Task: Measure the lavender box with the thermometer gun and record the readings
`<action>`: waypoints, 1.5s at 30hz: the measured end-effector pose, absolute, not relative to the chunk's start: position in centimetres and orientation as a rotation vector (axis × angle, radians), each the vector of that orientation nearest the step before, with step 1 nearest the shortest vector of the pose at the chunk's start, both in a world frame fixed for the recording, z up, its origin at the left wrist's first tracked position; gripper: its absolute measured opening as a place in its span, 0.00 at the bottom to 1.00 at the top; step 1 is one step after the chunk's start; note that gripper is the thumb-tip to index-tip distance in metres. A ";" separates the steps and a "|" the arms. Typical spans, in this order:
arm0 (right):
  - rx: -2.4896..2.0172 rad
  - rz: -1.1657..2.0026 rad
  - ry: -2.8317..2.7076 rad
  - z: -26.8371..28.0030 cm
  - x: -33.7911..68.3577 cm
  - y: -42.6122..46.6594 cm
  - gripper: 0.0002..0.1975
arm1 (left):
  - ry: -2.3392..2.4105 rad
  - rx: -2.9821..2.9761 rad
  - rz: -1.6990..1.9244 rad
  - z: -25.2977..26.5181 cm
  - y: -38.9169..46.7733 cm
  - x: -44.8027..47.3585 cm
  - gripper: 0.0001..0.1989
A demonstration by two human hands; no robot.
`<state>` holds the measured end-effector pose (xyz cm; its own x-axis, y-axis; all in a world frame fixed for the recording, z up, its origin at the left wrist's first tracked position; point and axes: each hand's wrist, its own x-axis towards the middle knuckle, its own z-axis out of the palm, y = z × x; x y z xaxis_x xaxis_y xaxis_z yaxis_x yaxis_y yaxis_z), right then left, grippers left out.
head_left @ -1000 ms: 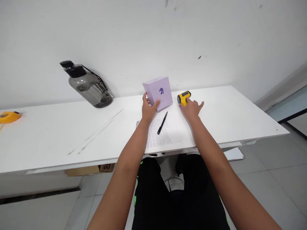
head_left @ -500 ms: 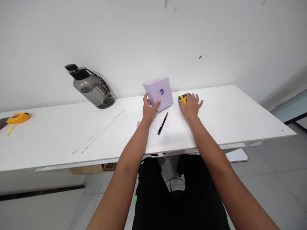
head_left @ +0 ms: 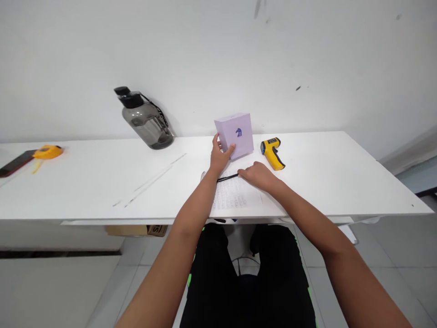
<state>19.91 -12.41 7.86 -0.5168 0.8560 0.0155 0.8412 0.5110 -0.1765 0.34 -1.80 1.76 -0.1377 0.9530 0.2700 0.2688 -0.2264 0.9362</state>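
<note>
Two hands: left hand clasps purple box at back of white table; right hand pinches black pen by its end, at written sheet. Box probably light, stiff, dentable; flat sides suit holding. Pen likely light, smooth; hold mid-barrel. Pen's long axis crosswise, free end leftward. Box's printed face fronts wearer.

Left hand holding purple box, right hand pinching black pen above written paper

Two hands and one each of lilac box, pen, sheet, bottle, gun-shaped device, tape measure and dark slab share one table.
</note>
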 end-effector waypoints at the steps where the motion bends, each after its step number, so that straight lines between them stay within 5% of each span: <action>1: -1.481 0.247 -2.642 7.9 20.5 -12.6 0.08 | 1.399 1.501 1.402 1.8 -1.8 0.4 0.56; 4: -1.460 0.405 -2.371 7.5 23.3 -13.3 0.08 | 1.387 1.466 1.412 1.7 -1.6 0.8 0.54; 9: -1.089 0.892 -1.644 6.3 26.0 -13.7 0.33 | 1.360 1.422 1.481 1.2 -0.8 1.1 0.51; 13: -0.966 1.254 -1.479 5.8 24.4 -13.3 0.43 | 1.345 1.433 1.480 0.9 -0.5 1.0 0.52; 23: -1.191 1.179 -1.789 4.0 22.7 -13.8 0.40 | 1.307 1.494 1.482 0.3 0.1 0.9 0.55; 28: -1.352 1.108 -1.827 4.4 22.1 -13.8 0.27 | 1.311 1.473 1.496 0.3 0.1 0.9 0.55; 45: -1.393 1.059 -1.730 4.8 21.6 -13.8 0.28 | 1.300 1.520 1.487 0.1 0.0 0.7 0.54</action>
<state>21.64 -13.80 4.84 -0.2077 0.9782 0.0099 0.4363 0.1017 -0.8940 0.68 0.02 0.12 -0.1285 0.9322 0.3383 0.2106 -0.3077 0.9279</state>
